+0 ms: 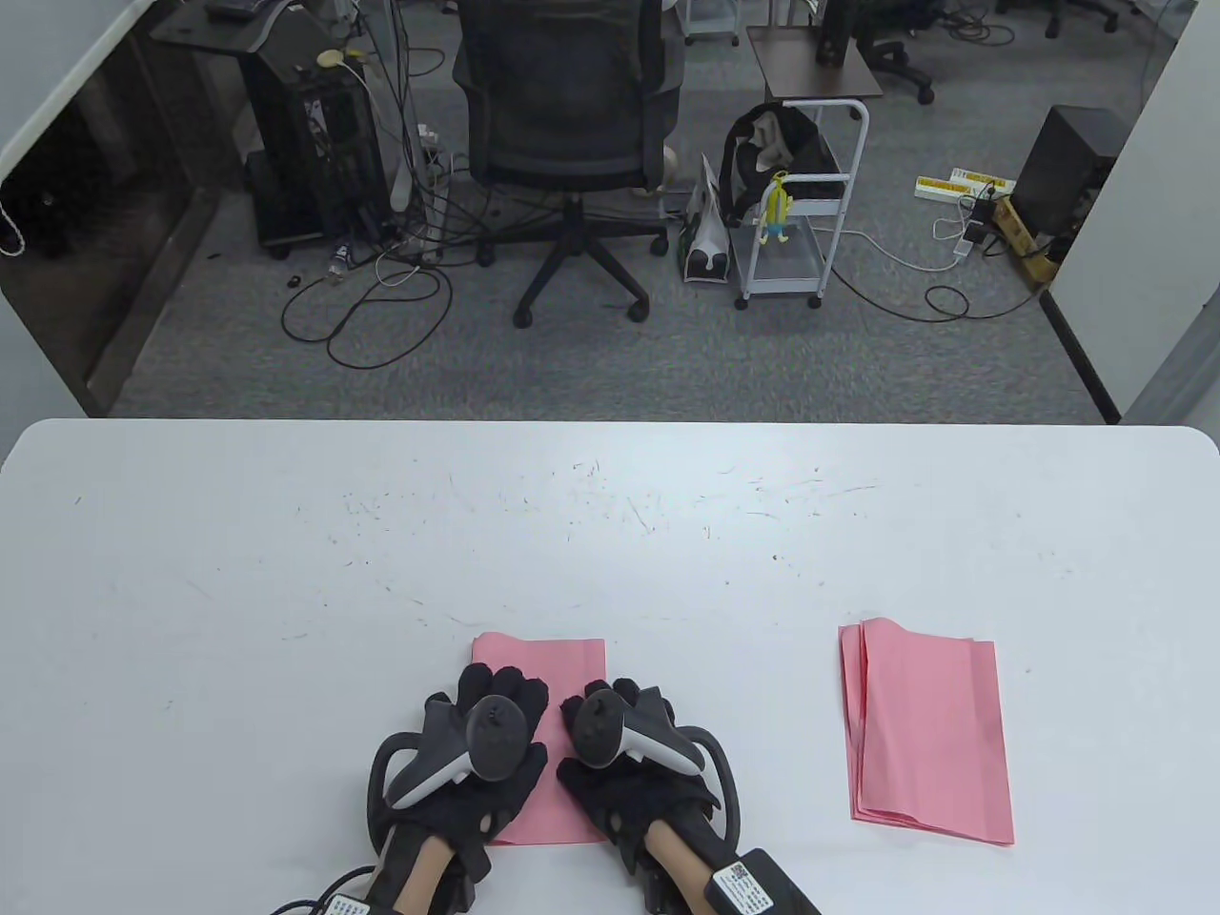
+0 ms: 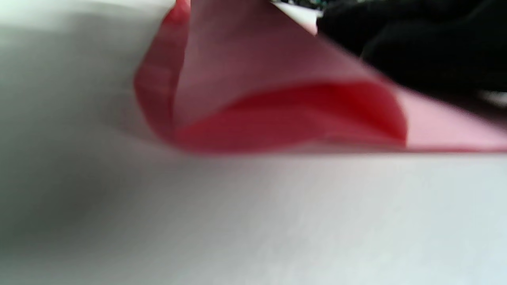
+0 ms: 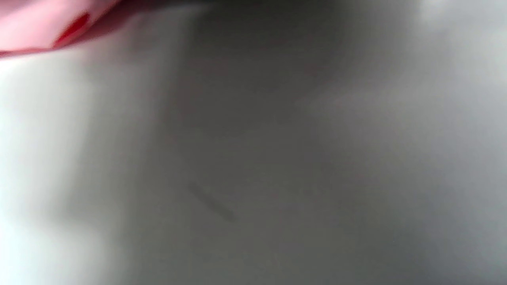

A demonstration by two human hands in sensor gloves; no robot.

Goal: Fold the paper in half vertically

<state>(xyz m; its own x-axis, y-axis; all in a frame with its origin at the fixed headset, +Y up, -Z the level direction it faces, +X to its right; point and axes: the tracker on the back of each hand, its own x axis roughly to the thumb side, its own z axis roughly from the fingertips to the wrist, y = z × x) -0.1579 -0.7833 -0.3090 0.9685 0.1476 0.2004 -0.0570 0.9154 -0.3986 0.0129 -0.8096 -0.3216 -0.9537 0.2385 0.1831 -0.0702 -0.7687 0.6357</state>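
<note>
A pink sheet of paper point(image 1: 539, 658) lies near the table's front edge, doubled over on itself. Both gloved hands rest on it side by side. My left hand point(image 1: 498, 688) lies flat on the sheet's left half, fingers spread. My right hand point(image 1: 621, 698) lies over the sheet's right edge. In the left wrist view the paper point(image 2: 277, 114) bulges in a soft open loop at its fold, with black glove fingers point(image 2: 416, 47) on top of it. The right wrist view is blurred and shows only a pink corner point(image 3: 35, 27) above bare table.
A stack of folded pink sheets point(image 1: 929, 734) lies on the white table point(image 1: 610, 534) to the right of my hands. Beyond the table's far edge are an office chair point(image 1: 572, 143) and a white cart point(image 1: 801, 210).
</note>
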